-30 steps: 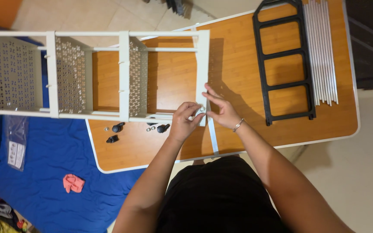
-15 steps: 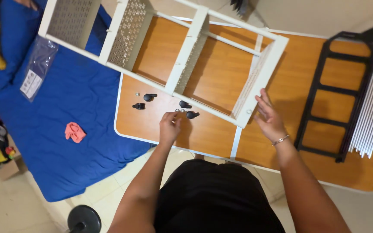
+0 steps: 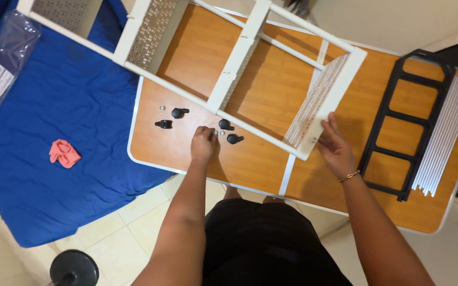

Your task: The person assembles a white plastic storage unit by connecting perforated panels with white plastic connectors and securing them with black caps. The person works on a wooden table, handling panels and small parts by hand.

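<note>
The left hand point(image 3: 203, 143) curls over small silver bits point(image 3: 218, 133) on the wooden table point(image 3: 250, 164); whether it pinches one is hidden. Black casters point(image 3: 226, 125) lie just beside. The right hand point(image 3: 335, 145), fingers spread, touches the white perforated rack point(image 3: 314, 114), cut off at top. A clear bag point(image 3: 6, 58) lies on blue cloth point(image 3: 70, 106).
</note>
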